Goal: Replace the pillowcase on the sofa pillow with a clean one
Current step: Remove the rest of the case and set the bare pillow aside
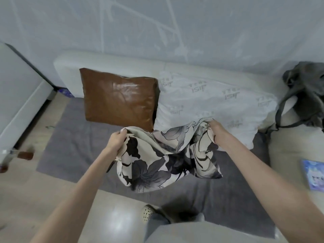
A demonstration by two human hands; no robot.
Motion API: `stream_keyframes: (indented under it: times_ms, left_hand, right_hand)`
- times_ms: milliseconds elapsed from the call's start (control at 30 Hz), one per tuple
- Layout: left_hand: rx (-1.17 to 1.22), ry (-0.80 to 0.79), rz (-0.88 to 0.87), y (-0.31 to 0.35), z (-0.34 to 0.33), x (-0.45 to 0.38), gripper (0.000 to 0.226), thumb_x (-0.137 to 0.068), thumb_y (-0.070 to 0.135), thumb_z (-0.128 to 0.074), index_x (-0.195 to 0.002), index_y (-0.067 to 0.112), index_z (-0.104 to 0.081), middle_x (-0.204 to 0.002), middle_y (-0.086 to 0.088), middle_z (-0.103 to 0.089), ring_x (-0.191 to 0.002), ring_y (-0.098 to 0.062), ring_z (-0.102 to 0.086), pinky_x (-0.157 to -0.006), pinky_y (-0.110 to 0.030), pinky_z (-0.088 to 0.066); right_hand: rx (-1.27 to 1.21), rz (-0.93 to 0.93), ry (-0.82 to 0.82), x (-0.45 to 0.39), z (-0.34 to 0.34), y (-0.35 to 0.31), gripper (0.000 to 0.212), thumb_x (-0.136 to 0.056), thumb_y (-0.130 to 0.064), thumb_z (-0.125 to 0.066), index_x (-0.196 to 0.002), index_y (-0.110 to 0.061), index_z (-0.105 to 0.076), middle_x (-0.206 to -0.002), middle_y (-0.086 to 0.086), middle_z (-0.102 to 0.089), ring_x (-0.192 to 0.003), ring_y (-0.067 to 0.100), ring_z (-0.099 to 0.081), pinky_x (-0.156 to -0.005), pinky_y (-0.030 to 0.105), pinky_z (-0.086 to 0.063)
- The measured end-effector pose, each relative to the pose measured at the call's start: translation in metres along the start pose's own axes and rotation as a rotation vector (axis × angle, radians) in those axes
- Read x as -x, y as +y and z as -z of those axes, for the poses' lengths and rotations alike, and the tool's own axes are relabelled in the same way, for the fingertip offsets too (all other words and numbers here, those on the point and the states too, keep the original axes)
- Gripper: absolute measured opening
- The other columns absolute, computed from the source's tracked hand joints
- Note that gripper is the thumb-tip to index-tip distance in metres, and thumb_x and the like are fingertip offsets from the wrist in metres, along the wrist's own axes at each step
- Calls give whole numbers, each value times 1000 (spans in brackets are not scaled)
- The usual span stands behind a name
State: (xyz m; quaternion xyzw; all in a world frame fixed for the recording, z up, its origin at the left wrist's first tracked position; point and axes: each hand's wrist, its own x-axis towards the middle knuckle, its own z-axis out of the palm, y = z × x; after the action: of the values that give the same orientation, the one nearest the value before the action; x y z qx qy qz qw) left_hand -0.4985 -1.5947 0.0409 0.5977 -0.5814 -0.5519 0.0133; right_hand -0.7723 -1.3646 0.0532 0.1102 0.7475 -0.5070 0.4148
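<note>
Two hands (116,140) (216,128) grip floral pillowcase (163,158).

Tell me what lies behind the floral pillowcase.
Behind the floral pillowcase, gripped by left hand and right hand: white pillow, brown cushion. The pillow's lower edge is covered.

A brown leather-look cushion (119,97) leans against the back of a pale sofa (108,60). A grey blanket (70,137) covers the seat. At the right, a dark grey bag (305,90) with long straps sits on the sofa arm, near a blue printed booklet (313,176). The floor (52,186) is light wood.
</note>
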Motion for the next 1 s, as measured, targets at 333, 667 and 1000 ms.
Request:
stream_keyframes:
  times_ms: [333, 667, 1000]
  left_hand:
    - [-106, -73, -387, -16, -33, 61, 42, -83, 16, -54, -124, 27, -50, -106, 1, -68, -99, -23, -61, -84, -36, -47]
    - [-343, -243, -763, -102, 32, 79, 32, -85, 13, -58, -112, 28, -68, -119, 7, -63, -98, -23, -54, -90, -34, -46]
    - [148, 143, -322, -189, 139, 68, 26, -96, 17, -49, -110, 30, -67, -114, 14, -66, -102, 2, -58, -84, -11, -41]
  right_hand:
    - [-141, -103, -718, 97, -149, 43, 26, -86, -41, -56, -103, -25, -68, -83, 1, -68, -66, 17, -60, -62, 26, -44]
    - [119, -91, -251, 108, -236, 90, 13, -71, 4, -57, -73, -9, -57, -70, 12, -55, -59, 24, -53, -55, 29, -44]
    - [148, -121, -394, 107, -361, 64, 35, -92, 3, -39, -62, -14, -36, -46, 3, -39, -51, 17, -43, -50, 28, -37]
